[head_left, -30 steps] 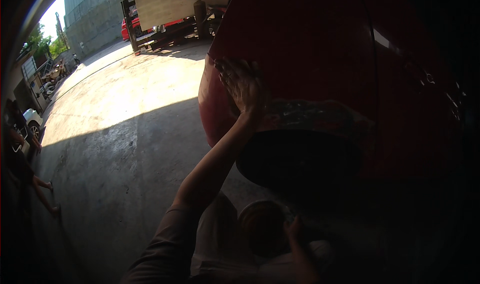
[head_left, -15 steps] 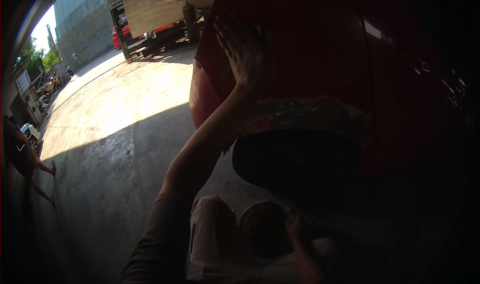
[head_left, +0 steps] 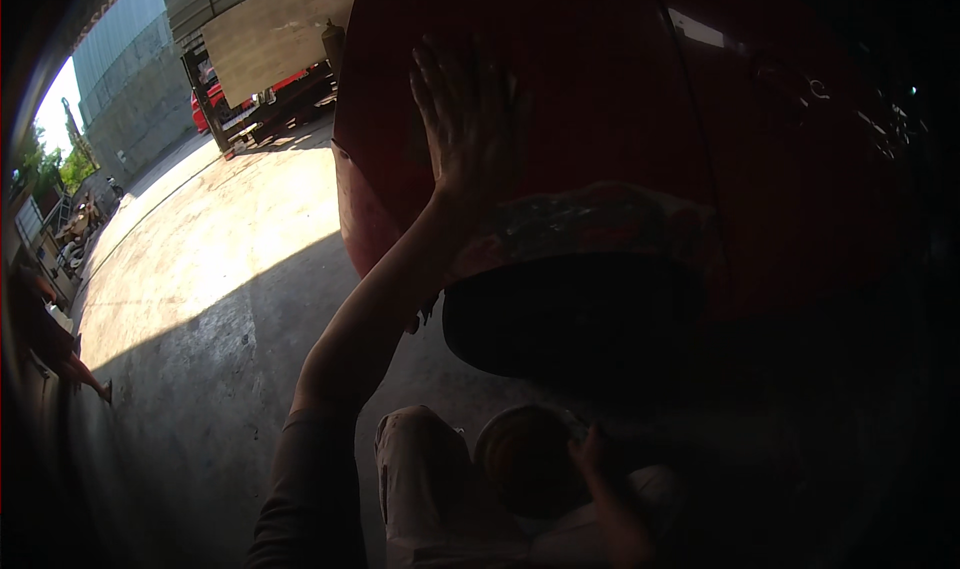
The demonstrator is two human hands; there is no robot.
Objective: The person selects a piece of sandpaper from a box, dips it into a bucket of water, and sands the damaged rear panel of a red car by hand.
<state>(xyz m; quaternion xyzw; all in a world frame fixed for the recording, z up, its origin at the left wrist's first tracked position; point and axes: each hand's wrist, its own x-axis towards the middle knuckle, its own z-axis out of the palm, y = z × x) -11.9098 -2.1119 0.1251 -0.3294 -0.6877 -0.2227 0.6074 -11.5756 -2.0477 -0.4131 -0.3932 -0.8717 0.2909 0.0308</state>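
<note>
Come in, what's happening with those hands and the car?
Left hand: flat on red car. Right hand: low, by round container, grip unclear. Grey patch on car; deep shade hides detail.

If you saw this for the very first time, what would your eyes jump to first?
Probably the sunlit floor, glaring on the left. Next, the left hand, spread over the red car near the middle, with a patchy strip lower right of it, just above the dark wheel arch. Down in the shadows, the right hand is beside a round thing, too dark to make out.
</note>
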